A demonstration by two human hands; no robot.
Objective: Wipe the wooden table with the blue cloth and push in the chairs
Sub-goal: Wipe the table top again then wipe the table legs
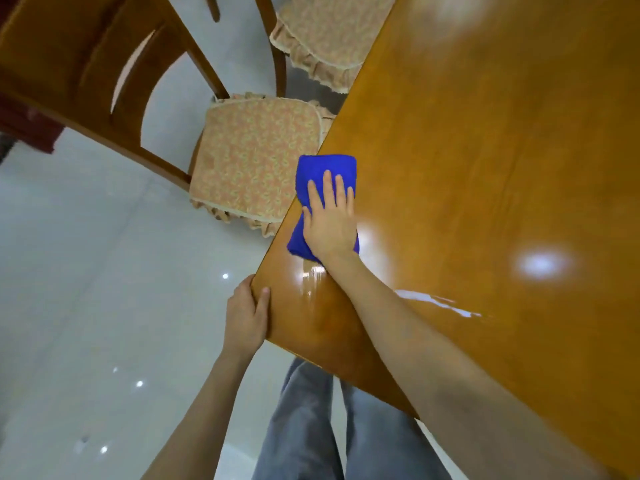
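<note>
While the glossy orange-brown wooden table (485,168) fills the right half of frame, I'm on its left edge only. There's wet film near the bottom-centre corner and a white wet streak (436,303) right of my forearm. If I skip those, my guess is they dry as marks.

Pale glossy tiled floor (86,271) on the left: drips off the edge would likely make it slick.

Two wooden chairs with floral frilled cushions, one centre-left (249,161) and one top centre (322,39), are both pulled out and not yet pushed in. The near one sits just beside the cloth, so a long stroke along the edge could catch its cushion.

Folded bright blue cloth (325,168) is on the table's left edge, mid-frame, and its far corner looks to overhang. Risk: pressing outward slides it off.

Right hand (329,223) lies flat on it, fingers straight, pressing rather than clutching, so only friction retains it.

Left hand (246,317) clamps the table corner, thumb on top, fingers under.
</note>
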